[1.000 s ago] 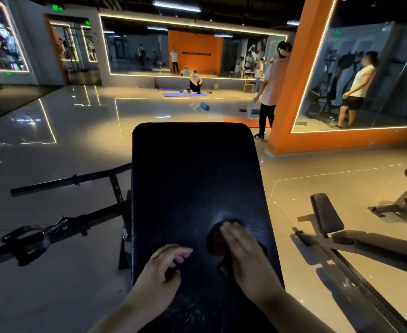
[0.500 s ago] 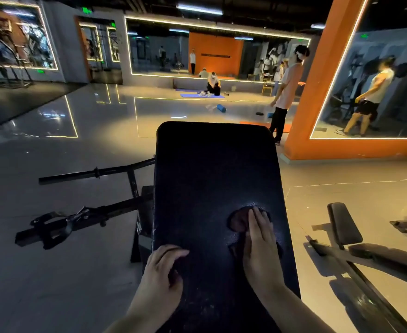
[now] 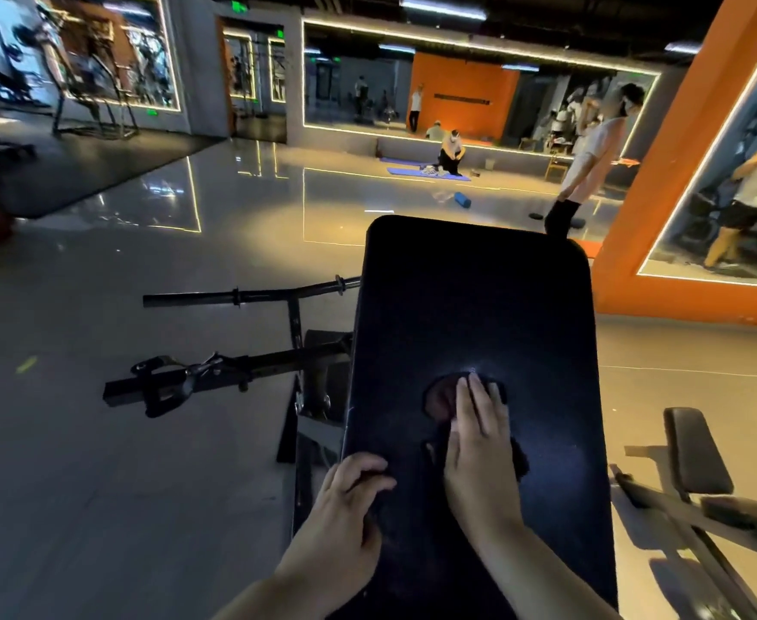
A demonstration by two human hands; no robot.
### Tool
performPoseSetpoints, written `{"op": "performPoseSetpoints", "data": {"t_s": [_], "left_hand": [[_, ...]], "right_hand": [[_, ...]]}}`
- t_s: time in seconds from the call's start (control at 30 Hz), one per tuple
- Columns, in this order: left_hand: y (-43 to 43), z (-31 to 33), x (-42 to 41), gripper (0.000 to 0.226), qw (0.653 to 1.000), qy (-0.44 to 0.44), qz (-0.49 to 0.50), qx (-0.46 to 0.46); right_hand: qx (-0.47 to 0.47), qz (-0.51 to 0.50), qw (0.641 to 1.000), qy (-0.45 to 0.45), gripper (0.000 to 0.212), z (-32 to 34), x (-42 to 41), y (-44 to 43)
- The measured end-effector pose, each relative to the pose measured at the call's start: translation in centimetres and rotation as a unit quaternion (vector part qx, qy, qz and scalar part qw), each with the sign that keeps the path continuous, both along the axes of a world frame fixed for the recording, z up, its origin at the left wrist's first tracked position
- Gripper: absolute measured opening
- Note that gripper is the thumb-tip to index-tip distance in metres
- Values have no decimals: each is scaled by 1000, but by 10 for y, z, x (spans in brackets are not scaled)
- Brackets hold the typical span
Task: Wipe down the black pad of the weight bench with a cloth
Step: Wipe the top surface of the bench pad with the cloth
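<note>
The long black pad (image 3: 475, 306) of the weight bench runs away from me, filling the middle of the head view. A dark cloth (image 3: 440, 398) lies on its near half, mostly hidden. My right hand (image 3: 479, 445) lies flat on the cloth with straight fingers, pressing it onto the pad. My left hand (image 3: 345, 507) rests at the pad's near left edge, fingers loosely curled over the edge.
The bench's black metal frame and bars (image 3: 242, 333) stick out to the left over the glossy floor. A second bench (image 3: 699, 454) stands close on the right. A person (image 3: 591, 158) stands beyond the pad by an orange mirrored pillar (image 3: 645, 217); another sits on a blue mat (image 3: 426, 172).
My right hand has slid the cloth forward along the pad, away from me. My view has turned left, so the pad sits further right in the frame. The left hand stays at the edge.
</note>
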State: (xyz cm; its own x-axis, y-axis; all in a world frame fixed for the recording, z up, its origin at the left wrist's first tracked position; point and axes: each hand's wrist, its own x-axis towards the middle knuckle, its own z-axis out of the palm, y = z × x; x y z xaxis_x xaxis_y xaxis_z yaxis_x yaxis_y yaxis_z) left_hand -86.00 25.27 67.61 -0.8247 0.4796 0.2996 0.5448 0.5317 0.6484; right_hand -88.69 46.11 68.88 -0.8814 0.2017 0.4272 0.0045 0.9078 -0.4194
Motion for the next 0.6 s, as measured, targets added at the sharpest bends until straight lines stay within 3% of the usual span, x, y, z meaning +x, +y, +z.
{"op": "performPoseSetpoints", "data": {"t_s": [0.17, 0.23, 0.37, 0.47, 0.6], "left_hand": [[-7, -8, 4, 44, 999, 18, 29, 23], [-10, -14, 5, 43, 998, 40, 50, 29], [-12, -17, 6, 48, 992, 44, 97, 70], [-14, -12, 6, 42, 984, 38, 133, 116], [-22, -3, 3, 37, 976, 66, 147, 145]], "right_hand": [[161, 218, 962, -29, 59, -13, 13, -13], [164, 204, 965, -27, 59, -4, 4, -6], [71, 95, 993, -24, 69, 13, -22, -39], [113, 168, 979, -6, 62, -1, -16, -66], [223, 294, 929, -6, 57, -15, 6, -36]]}}
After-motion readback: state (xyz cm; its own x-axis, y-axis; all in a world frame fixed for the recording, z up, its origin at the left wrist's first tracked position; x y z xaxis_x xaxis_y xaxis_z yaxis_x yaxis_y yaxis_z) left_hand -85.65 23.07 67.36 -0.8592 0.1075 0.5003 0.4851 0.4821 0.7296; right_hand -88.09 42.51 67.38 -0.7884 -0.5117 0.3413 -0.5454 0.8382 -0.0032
